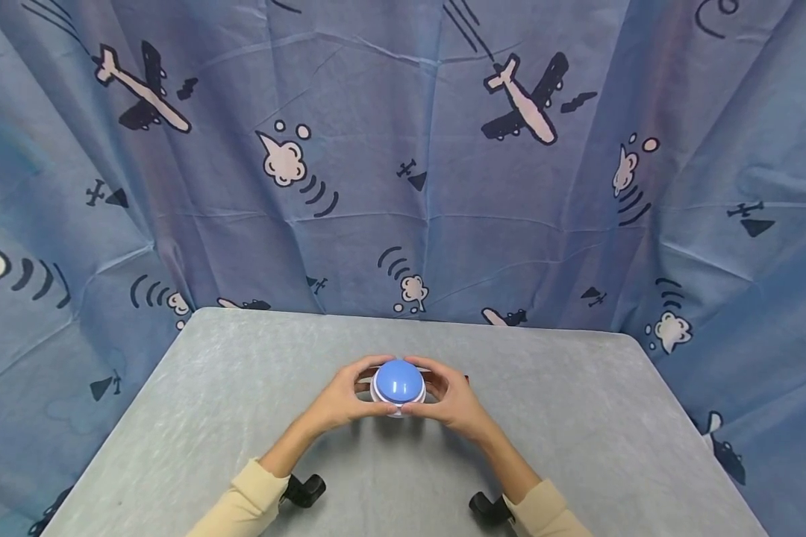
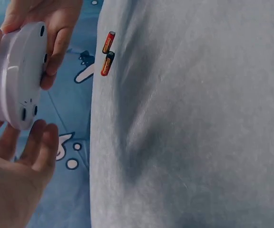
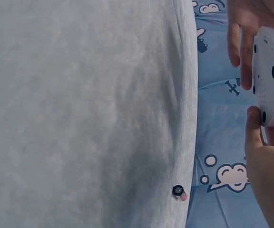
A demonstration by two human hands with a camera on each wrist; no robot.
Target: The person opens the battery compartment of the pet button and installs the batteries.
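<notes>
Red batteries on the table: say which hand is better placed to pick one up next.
Probably the right hand: the batteries lie on its side, while the left hand is across the blue-domed device that both hold.

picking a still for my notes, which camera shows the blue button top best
The head view: the blue top faces the camera, its round face in plain sight. The left wrist view catches only a blue sliver behind the white base; the right wrist view shows the base's underside but none of the top.

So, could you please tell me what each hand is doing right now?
Left hand: holding the round, glossy, blue-domed white device.
Right hand: holding the same device's other side.
</notes>
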